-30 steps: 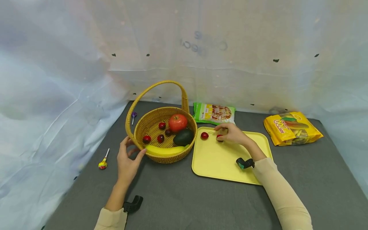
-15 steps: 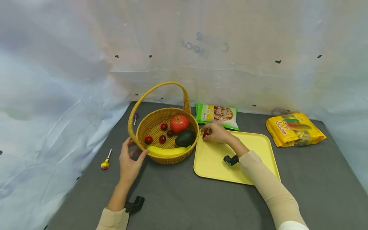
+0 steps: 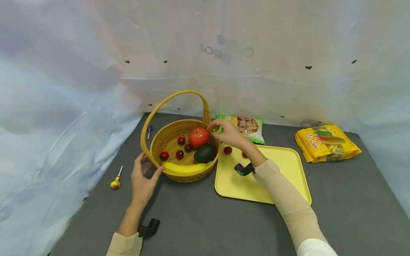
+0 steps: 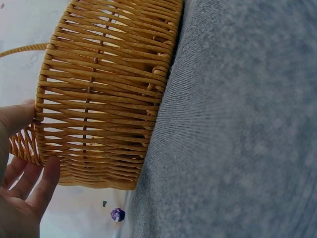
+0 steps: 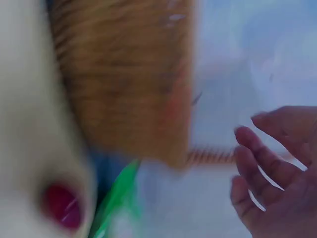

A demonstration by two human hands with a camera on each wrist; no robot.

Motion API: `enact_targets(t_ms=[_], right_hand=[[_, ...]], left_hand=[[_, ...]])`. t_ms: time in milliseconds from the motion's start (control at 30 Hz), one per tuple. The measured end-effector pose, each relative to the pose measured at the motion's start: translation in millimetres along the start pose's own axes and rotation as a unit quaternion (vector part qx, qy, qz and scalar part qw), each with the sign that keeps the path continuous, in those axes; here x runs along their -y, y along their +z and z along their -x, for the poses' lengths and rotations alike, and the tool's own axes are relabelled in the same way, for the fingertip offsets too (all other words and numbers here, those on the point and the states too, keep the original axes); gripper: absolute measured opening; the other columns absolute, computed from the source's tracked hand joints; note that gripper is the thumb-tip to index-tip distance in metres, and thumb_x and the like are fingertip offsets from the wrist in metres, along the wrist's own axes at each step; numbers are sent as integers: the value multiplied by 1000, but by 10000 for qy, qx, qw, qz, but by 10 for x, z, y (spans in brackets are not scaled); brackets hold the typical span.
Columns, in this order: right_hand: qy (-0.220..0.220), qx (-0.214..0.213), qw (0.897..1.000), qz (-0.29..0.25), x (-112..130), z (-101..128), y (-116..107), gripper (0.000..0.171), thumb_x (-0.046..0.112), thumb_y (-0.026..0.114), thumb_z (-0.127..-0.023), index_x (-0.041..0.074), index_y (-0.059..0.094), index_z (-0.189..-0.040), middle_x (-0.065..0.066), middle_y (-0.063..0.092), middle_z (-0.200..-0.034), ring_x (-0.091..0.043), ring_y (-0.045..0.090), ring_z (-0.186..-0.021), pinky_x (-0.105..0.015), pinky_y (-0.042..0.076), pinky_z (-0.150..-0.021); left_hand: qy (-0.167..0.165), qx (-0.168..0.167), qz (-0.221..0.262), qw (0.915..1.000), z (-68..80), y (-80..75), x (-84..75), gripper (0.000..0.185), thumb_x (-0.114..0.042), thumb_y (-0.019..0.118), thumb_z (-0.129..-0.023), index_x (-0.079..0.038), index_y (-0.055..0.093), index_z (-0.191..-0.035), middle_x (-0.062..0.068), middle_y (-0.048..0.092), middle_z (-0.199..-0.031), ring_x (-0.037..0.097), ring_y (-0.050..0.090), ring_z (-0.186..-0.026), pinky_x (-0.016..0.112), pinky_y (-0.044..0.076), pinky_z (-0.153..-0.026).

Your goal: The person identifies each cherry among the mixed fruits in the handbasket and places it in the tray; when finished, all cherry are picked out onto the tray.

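My left hand (image 3: 142,181) grips the left rim of a yellow wicker basket (image 3: 185,177) between thumb and fingers; the left wrist view shows its fingertips (image 4: 51,166) on the weave. Inside lie a red apple (image 3: 198,137), a dark green avocado (image 3: 205,153), a banana (image 3: 185,168) and several cherries. Over the basket's right rim, near the apple, hovers my right hand (image 3: 229,133). Its fingers are loosely bent with nothing between them, as the right wrist view shows. Under that forearm, a yellow tray (image 3: 237,190) carries two cherries, a left one (image 3: 227,150) and a partly hidden right one (image 3: 245,154).
Behind the tray lies a green-and-white food packet (image 3: 250,128). A yellow snack bag (image 3: 328,143) sits at the right. Left of the basket are a yellow lollipop (image 3: 115,182) and a purple one (image 3: 149,128). The basket's tall handle (image 3: 174,95) arches over it.
My right hand has moved left from the right cherry, past the left one, and up to the basket's right rim. Both cherries are still on the tray. My left hand has kept its grip.
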State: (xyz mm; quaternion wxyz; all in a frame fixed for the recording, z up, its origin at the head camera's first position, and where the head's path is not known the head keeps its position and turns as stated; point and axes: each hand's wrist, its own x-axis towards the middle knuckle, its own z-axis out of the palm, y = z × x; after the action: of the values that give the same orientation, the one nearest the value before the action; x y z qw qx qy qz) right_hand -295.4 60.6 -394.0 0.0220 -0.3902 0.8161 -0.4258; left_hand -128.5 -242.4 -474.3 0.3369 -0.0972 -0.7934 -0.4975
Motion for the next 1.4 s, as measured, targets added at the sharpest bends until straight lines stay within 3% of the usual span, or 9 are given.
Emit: enact_targets(t_ms=[167,267,400,633,833,1000,1167,1400], right_hand=[[-375,1263,9909,262,367,-422,216,27,3,66,-95,-3,66,-121,-19,63,-122,-34,58,-112,-44,51,-97],[-327,1929,9791,548,464,-651,373,31,4,65,-95,-1,64,-126,-15,61,-128,-30,56,-118,-37,50,-100],[-57,2414,9679,698,476,-872,574,34,1,64,-95,0,63,-129,-14,60,-131,-29,55,-122,-33,49,-101],[610,2667,9581,854,402,-1055,784,41,0,66,-94,-2,58,-135,-15,56,-138,-31,49,-131,-38,46,-107],[870,2711,9524,1086,423,-1063,858,43,2,66,-95,-1,56,-137,-16,54,-141,-31,49,-131,-39,47,-106],[914,2780,9496,1122,430,-1037,908,40,1,64,-95,-1,58,-135,-15,57,-136,-29,54,-122,-36,52,-97],[771,2877,9464,1247,428,-1039,969,37,2,68,-93,-1,62,-130,-15,62,-127,-26,60,-107,-33,55,-85],[849,3073,9344,1590,447,-1081,1095,44,11,71,-94,2,59,-135,-12,59,-134,-24,58,-116,-32,53,-93]], left_hand=[[141,27,55,9999,-7,6,30,74,15,77,-78,6,43,-143,25,53,-122,27,53,-112,24,57,-84],[143,55,53,9999,-10,14,20,74,14,77,-78,5,43,-143,27,53,-122,29,53,-112,26,57,-84],[88,66,-47,9999,7,19,5,76,16,78,-77,4,43,-143,26,53,-122,32,53,-110,28,58,-82],[84,84,-115,9999,-40,8,-209,70,19,76,-77,13,43,-138,34,51,-119,26,52,-110,32,58,-81],[126,111,-131,9998,-65,-4,-388,67,20,74,-77,16,43,-136,32,52,-118,24,53,-110,28,57,-82],[225,41,-105,9997,-35,-7,-283,69,21,75,-76,15,43,-137,33,52,-118,32,53,-109,33,58,-80],[153,6,-48,9999,15,-4,-57,74,19,76,-76,7,44,-142,31,52,-121,28,53,-111,25,57,-82],[13,58,-24,10000,40,-19,14,74,11,78,-80,-2,44,-145,23,53,-123,17,52,-114,20,55,-86]])
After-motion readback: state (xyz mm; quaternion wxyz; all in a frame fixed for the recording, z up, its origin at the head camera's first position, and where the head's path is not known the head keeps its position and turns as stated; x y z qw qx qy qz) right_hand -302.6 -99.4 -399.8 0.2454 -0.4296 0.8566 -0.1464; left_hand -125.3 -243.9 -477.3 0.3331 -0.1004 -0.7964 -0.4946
